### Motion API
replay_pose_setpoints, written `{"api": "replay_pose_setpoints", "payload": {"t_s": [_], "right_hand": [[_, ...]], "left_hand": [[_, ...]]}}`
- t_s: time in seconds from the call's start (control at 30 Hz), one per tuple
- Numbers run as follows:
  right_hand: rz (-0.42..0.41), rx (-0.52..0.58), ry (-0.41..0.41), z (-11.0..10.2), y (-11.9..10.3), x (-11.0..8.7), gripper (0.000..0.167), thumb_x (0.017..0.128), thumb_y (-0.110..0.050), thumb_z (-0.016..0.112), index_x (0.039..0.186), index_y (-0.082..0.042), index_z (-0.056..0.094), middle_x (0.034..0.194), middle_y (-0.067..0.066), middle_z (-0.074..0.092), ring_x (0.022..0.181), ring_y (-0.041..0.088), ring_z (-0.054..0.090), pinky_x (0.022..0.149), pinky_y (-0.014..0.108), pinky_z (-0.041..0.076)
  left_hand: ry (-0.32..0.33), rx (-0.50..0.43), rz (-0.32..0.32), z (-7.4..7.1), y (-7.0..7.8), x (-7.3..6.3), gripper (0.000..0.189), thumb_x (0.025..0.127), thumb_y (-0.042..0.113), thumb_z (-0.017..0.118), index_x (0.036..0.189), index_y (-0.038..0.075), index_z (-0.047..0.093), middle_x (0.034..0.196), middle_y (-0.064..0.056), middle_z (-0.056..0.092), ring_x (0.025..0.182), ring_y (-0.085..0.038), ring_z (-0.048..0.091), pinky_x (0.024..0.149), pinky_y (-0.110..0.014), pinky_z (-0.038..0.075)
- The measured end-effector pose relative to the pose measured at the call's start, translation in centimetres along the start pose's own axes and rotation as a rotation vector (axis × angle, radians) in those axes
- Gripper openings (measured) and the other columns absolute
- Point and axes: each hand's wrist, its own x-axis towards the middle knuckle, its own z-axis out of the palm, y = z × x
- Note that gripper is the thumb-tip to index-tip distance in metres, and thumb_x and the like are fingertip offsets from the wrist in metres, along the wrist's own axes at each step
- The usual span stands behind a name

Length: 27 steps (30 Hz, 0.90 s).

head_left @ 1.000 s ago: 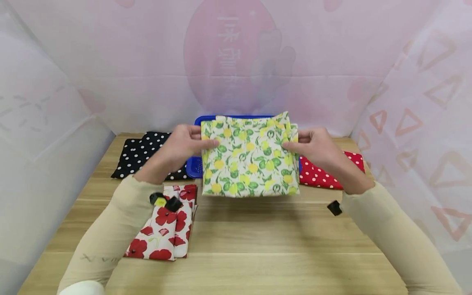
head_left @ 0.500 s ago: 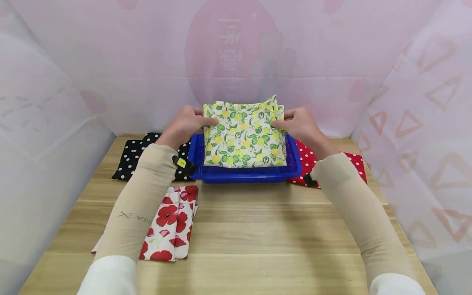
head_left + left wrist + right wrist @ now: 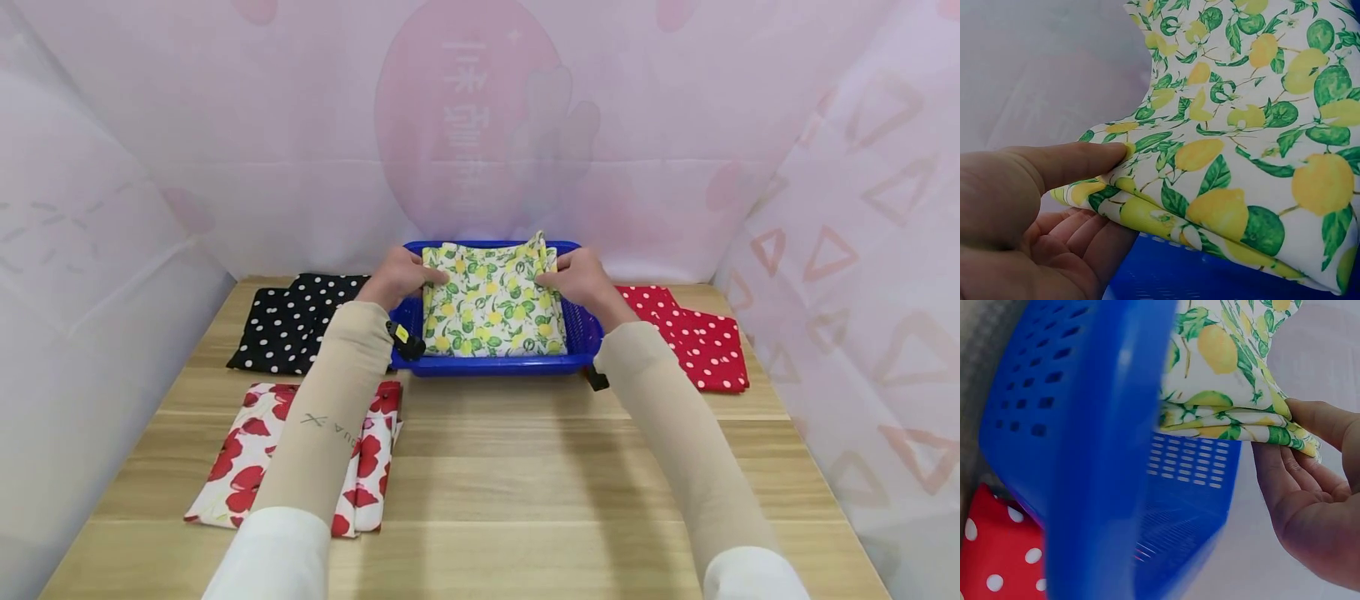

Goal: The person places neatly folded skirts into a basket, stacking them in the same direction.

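A folded lemon-print cloth (image 3: 495,304), white with yellow lemons and green leaves, lies within the rim of a blue plastic basket (image 3: 495,366) at the back of the table. My left hand (image 3: 399,277) pinches its left edge, thumb on top and fingers underneath, as the left wrist view shows on the cloth (image 3: 1235,156). On the opposite edge my right hand (image 3: 585,282) pinches the folded layers between thumb and fingers. In the right wrist view the perforated basket wall (image 3: 1116,456) stands close beside the cloth. The cloth's back edge rises slightly.
A black polka-dot cloth (image 3: 273,329) lies left of the basket, a red polka-dot cloth (image 3: 705,342) to its right. Nearer the front left is a white cloth with red poppies (image 3: 243,467), partly under my left arm. Fabric walls enclose the wooden table (image 3: 495,492).
Both hands have carried the lemon-print cloth away from me over the basket, then lowered it inside the rim. The other cloths have not moved.
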Motion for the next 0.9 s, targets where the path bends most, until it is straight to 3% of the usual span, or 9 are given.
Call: {"api": "replay_pose_setpoints", "payload": {"t_s": [0.1,0.2,0.33,0.43,0.6,0.73,0.83,0.9], "right_hand": [[0.024,-0.012,-0.009,0.8,0.2,0.1,0.026,0.1,-0.026,0.074,0.105,-0.001,0.078,0.096,0.014,0.075,0.075,0.022,0.064,0.063,0.026,0.051],[0.043,-0.03,-0.007,1.6,0.4,0.4,0.025,0.099,-0.027,0.075,0.097,-0.002,0.077,0.086,0.01,0.072,0.069,0.02,0.06,0.062,0.028,0.05],[0.054,-0.07,0.001,2.6,0.8,0.9,0.036,0.098,-0.026,0.077,0.072,-0.007,0.061,0.061,0.0,0.05,0.054,0.017,0.045,0.054,0.028,0.041],[0.065,-0.102,-0.007,3.3,1.0,1.4,0.05,0.098,-0.026,0.077,0.063,-0.012,0.044,0.056,-0.004,0.031,0.049,0.014,0.031,0.049,0.028,0.033],[0.066,-0.121,-0.023,4.0,0.8,1.6,0.05,0.098,-0.023,0.076,0.062,-0.011,0.044,0.056,-0.003,0.033,0.051,0.015,0.032,0.05,0.028,0.033],[0.064,-0.139,-0.021,3.6,0.5,1.4,0.046,0.101,-0.024,0.072,0.063,-0.007,0.053,0.054,-0.005,0.033,0.052,0.014,0.032,0.052,0.027,0.034],[0.064,-0.139,-0.02,2.8,0.3,1.1,0.038,0.102,-0.026,0.069,0.073,-0.001,0.07,0.057,-0.003,0.044,0.053,0.013,0.037,0.053,0.027,0.037],[0.05,-0.132,-0.02,1.9,0.3,0.8,0.035,0.103,-0.027,0.066,0.087,0.001,0.078,0.067,0.001,0.057,0.057,0.016,0.042,0.056,0.03,0.041]], "left_hand": [[0.011,0.023,-0.02,0.3,-0.9,0.6,0.021,0.094,0.021,0.081,0.083,0.007,0.07,0.073,0.0,0.069,0.07,-0.019,0.066,0.088,-0.045,0.057],[0.011,0.038,-0.031,0.5,-1.5,0.9,0.021,0.095,0.018,0.08,0.082,0.007,0.068,0.075,-0.002,0.068,0.071,-0.021,0.068,0.096,-0.05,0.058],[-0.009,0.06,-0.051,0.9,-2.0,1.2,0.017,0.095,0.016,0.079,0.1,0.0,0.076,0.096,-0.012,0.079,0.089,-0.027,0.079,0.104,-0.052,0.058],[-0.011,0.071,-0.07,1.2,-2.3,1.2,0.024,0.095,0.014,0.078,0.111,-0.003,0.075,0.111,-0.017,0.079,0.094,-0.029,0.08,0.104,-0.051,0.059],[0.023,0.105,-0.082,1.3,-2.2,1.1,0.027,0.095,0.011,0.077,0.115,-0.005,0.07,0.118,-0.022,0.075,0.094,-0.029,0.078,0.101,-0.05,0.061],[0.032,0.151,-0.081,1.0,-1.5,0.7,0.04,0.097,0.013,0.072,0.129,-0.009,0.063,0.126,-0.022,0.071,0.105,-0.031,0.076,0.1,-0.045,0.061],[0.039,0.274,-0.059,0.4,-0.7,0.2,0.038,0.098,0.02,0.071,0.124,-0.007,0.064,0.108,-0.014,0.073,0.093,-0.026,0.075,0.086,-0.039,0.062],[0.04,0.374,-0.02,-0.1,-0.3,-0.1,0.026,0.1,0.025,0.07,0.096,-0.001,0.069,0.08,-0.005,0.07,0.068,-0.018,0.066,0.068,-0.032,0.056]]}}
